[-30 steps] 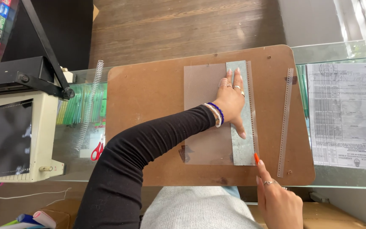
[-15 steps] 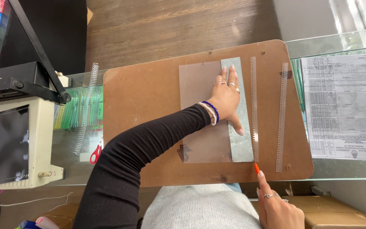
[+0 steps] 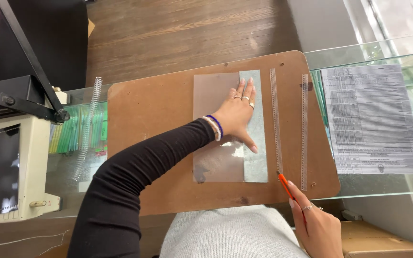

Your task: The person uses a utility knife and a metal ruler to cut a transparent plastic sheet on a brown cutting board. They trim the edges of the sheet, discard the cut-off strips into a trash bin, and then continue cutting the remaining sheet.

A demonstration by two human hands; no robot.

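Note:
My left hand (image 3: 238, 114) lies flat, fingers spread, on a clear plastic sheet (image 3: 216, 157) that overlaps a grey metal plate (image 3: 257, 157) on a brown board (image 3: 154, 119). My right hand (image 3: 317, 224) grips a thin orange cutter (image 3: 285, 185), its tip at the near end of a narrow punched plastic strip (image 3: 275, 119) just right of the plate. A second punched strip (image 3: 304, 124) lies further right on the board.
A printed sheet (image 3: 371, 119) lies on the glass table at the right. A white spiral coil (image 3: 88, 126) and green sleeves (image 3: 75, 129) are left of the board, beside a beige binding machine (image 3: 10, 167). A cardboard box (image 3: 383, 239) sits lower right.
The narrow strip now lies apart from the plate, to its right. My right hand has brought the cutter's tip to the strip's near end. My left hand stays pressed on the sheet.

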